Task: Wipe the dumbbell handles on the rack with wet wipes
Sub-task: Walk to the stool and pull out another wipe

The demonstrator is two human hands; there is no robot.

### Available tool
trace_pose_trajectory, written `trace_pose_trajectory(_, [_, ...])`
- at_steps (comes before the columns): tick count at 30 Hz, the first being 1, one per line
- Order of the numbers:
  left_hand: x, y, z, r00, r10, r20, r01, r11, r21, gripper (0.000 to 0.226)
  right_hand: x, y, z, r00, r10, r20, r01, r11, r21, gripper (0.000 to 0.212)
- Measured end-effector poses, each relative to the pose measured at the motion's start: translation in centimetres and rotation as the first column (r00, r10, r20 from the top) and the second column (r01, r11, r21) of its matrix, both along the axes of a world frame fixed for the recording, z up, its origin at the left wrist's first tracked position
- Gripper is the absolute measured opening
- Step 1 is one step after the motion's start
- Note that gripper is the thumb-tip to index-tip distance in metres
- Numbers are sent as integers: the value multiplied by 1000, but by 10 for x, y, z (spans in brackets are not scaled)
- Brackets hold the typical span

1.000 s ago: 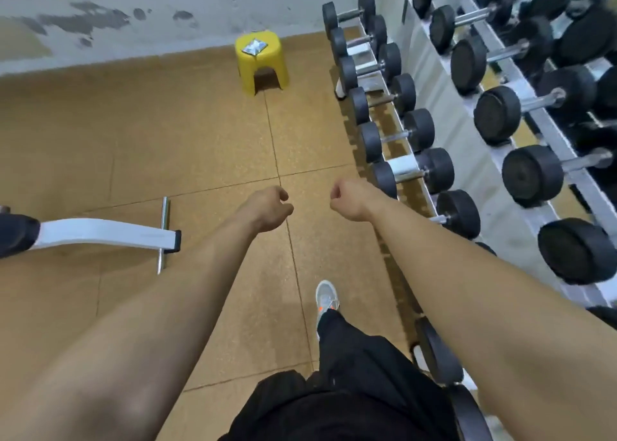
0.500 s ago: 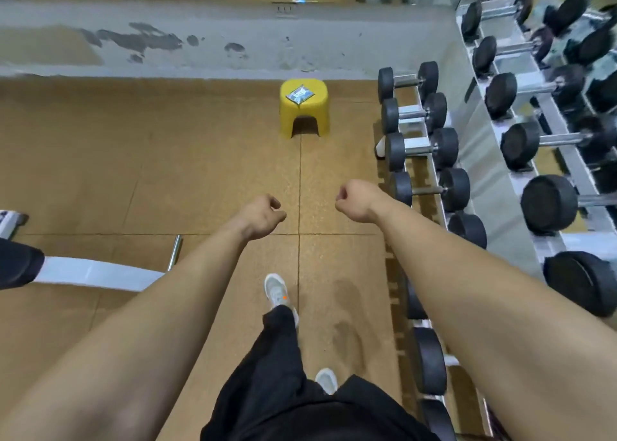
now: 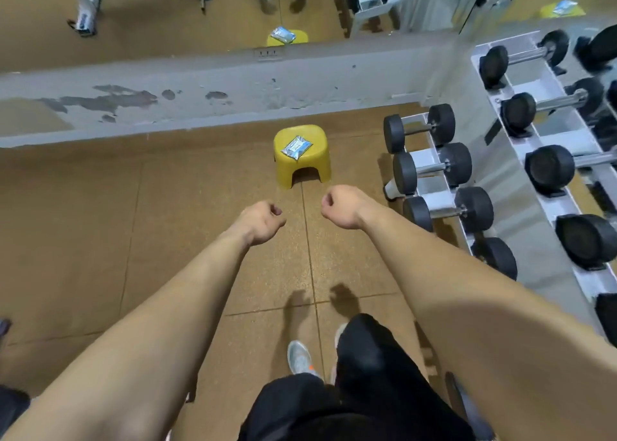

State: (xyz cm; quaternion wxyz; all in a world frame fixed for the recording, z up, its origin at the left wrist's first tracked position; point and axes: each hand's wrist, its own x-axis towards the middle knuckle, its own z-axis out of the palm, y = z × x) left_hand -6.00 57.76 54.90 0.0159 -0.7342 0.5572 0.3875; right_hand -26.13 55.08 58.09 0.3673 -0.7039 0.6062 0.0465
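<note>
Several dumbbells (image 3: 441, 125) are stored on the rack (image 3: 421, 156) at right. One wipes packet (image 3: 296, 147) is laid on the yellow stool (image 3: 300, 170) beside it. Left hand (image 3: 262, 222) and right hand (image 3: 340, 207) are held curled into empty fists above the floor (image 3: 187, 227).

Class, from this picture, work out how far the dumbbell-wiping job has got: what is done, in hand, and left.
Done: nothing visible. The pack of wipes lies on the yellow stool, no hand on it. In hand: the left hand and right hand are held out ahead, fingers curled, holding nothing. Left: take a wipe, then wipe the dumbbell handles on the rack.
</note>
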Motion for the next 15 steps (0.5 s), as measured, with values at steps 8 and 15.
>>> trace_pose_trajectory(8, [-10, -224, -58, 1000, -11, -9, 11, 999, 43, 12, 3, -235, -78, 1000, 1, 30, -4, 997, 71, 23])
trace_pose_trajectory(15, [-11, -395, -170, 986, 166, 4, -164, 974, 159, 19, -10, -418, -219, 993, -114, 14, 109, 973, 202, 24])
